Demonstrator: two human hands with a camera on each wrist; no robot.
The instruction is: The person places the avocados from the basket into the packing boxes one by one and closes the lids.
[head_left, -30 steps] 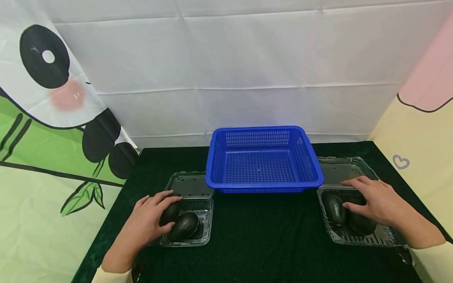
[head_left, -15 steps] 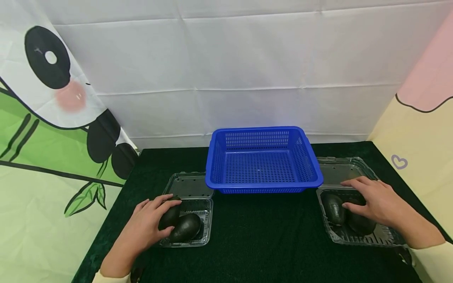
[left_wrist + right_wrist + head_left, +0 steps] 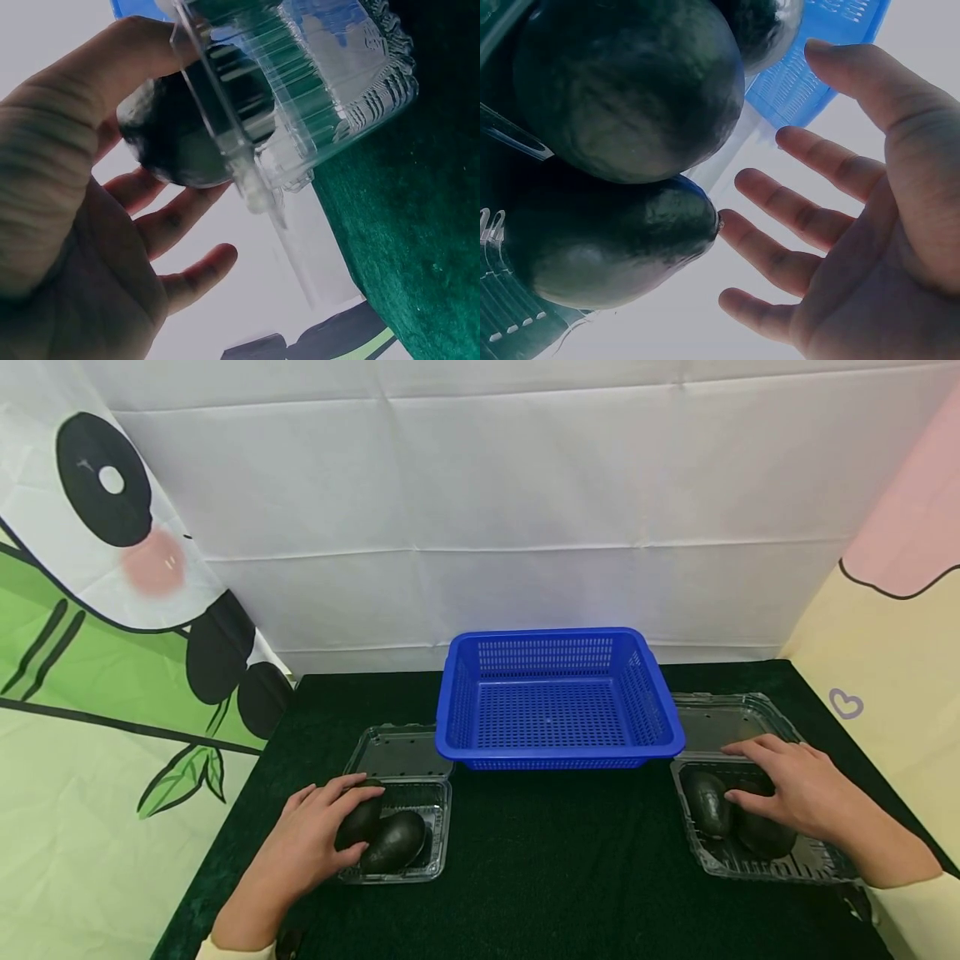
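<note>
My left hand [image 3: 307, 835] grips a dark avocado [image 3: 362, 818] at the left of a clear plastic clamshell [image 3: 437, 862]. In the left wrist view, thumb and fingers lie on opposite sides of that avocado [image 3: 172, 142], partly behind the clear wall. A second avocado [image 3: 395, 843] lies beside it. On the right, my right hand [image 3: 810, 789] spreads over another clamshell [image 3: 813, 860] with avocados [image 3: 707, 806] inside. Three avocados [image 3: 630, 90] show in the right wrist view; one fingertip lies at or near the lower one's tip [image 3: 705, 225], contact unclear.
A blue perforated plastic basket [image 3: 558, 753] stands between the two clamshells, toward the back. Both clamshell lids [image 3: 405, 753] lie folded back, near the basket's sides. Dark green cloth [image 3: 555, 868] covers the table, and a white sheet [image 3: 525, 527] hangs behind it.
My left hand has lowered slightly onto the left avocado, and the avocado beside it has shifted a little to the right. My right hand has stayed in place.
</note>
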